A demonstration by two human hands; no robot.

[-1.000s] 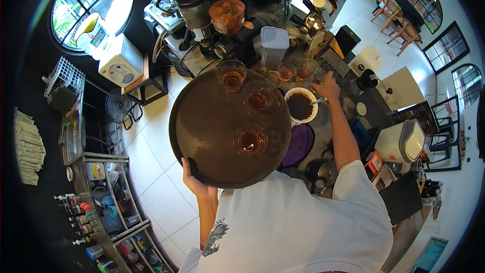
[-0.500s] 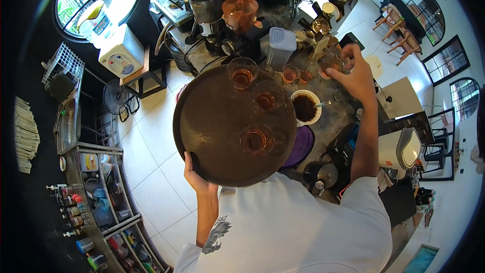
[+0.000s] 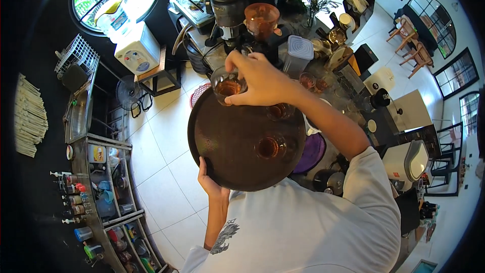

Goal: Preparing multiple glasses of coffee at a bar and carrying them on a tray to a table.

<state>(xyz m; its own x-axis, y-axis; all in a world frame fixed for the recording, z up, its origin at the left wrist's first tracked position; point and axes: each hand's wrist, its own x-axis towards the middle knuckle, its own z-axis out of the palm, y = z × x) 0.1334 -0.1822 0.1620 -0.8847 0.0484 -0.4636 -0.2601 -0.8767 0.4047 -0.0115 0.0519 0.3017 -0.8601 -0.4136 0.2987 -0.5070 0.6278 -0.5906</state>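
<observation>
My left hand (image 3: 214, 184) supports a round dark tray (image 3: 227, 136) at its eight o'clock rim, thumb on top, fingers hidden beneath. Two glasses of amber drink already stand on it: an upper glass (image 3: 278, 112) toward two o'clock, a lower glass (image 3: 269, 147) toward four; my right arm may hide more. My right hand (image 3: 260, 78) curls around a held glass (image 3: 227, 89) at eleven o'clock, not yet released; whether it touches the tray, I cannot tell. Beyond, toward two o'clock, small glasses (image 3: 307, 80) sit on the counter (image 3: 332, 100).
</observation>
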